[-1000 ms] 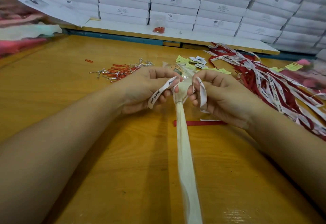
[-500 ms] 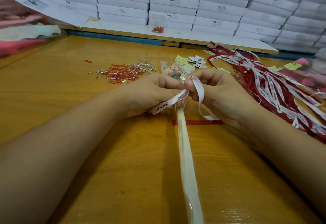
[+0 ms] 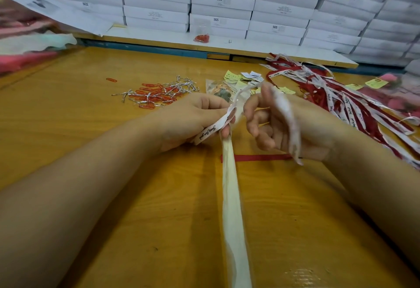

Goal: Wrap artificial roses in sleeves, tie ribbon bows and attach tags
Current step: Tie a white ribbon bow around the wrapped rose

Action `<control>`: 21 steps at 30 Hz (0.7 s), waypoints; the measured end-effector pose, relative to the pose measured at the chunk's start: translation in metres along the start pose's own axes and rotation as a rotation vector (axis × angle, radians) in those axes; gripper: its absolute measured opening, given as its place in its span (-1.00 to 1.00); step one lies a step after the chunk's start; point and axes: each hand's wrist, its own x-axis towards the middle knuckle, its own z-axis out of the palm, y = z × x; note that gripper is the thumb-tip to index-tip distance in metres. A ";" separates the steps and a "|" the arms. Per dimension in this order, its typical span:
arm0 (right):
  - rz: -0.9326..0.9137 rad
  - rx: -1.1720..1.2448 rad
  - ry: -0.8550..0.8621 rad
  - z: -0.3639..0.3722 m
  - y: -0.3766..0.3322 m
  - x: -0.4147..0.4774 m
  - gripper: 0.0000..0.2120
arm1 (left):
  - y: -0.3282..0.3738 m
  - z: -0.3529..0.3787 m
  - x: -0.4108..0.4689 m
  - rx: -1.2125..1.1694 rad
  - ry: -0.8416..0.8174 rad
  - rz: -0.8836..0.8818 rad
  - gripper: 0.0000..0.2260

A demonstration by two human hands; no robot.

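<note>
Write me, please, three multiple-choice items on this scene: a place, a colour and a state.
1. Where does the loose red ribbon strip lie?
A. Flat on the table, right of the sleeved stem
B. Hanging off the table's edge
C. Knotted round the stem

2. What colour is the ribbon in the left hand?
A. Green
B. White with dark script
C. Plain blue

3. What is the right hand doing?
A. Lying flat on the table
B. Closed on nothing
C. Holding the ribbon's other end

Key: 1 A, it lies flat beside the stem; 2 B, dark script shows on white; 3 C, the ribbon runs out of its grip.
</note>
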 end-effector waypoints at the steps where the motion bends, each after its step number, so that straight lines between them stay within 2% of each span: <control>1: -0.036 0.040 -0.052 -0.001 -0.003 -0.002 -0.66 | 0.000 0.001 0.000 0.031 0.011 -0.005 -0.63; 4: -0.233 0.229 -0.067 -0.004 -0.011 -0.004 -0.61 | 0.002 0.003 0.000 0.160 0.037 -0.030 -0.61; 7: -0.362 0.254 0.160 -0.010 -0.016 -0.006 -0.65 | 0.005 0.006 0.000 0.238 0.039 -0.044 -0.67; 10: -0.301 -0.015 0.298 -0.010 -0.011 -0.006 -0.84 | 0.006 0.007 -0.002 0.253 0.048 -0.036 -0.67; 12: -0.259 -0.344 0.263 -0.004 -0.003 -0.005 -0.83 | 0.006 0.007 -0.003 0.236 0.048 -0.033 -0.67; 14: -0.236 -0.571 0.164 0.004 0.002 -0.002 -0.76 | 0.005 0.007 -0.002 0.222 0.044 -0.027 -0.70; 16: -0.259 -0.653 0.124 0.012 0.004 0.001 -0.74 | 0.006 0.007 -0.001 0.222 0.044 -0.021 -0.72; 21: -0.422 -0.684 0.263 0.016 0.008 0.004 -0.84 | 0.004 0.003 0.001 0.137 0.039 -0.032 -0.75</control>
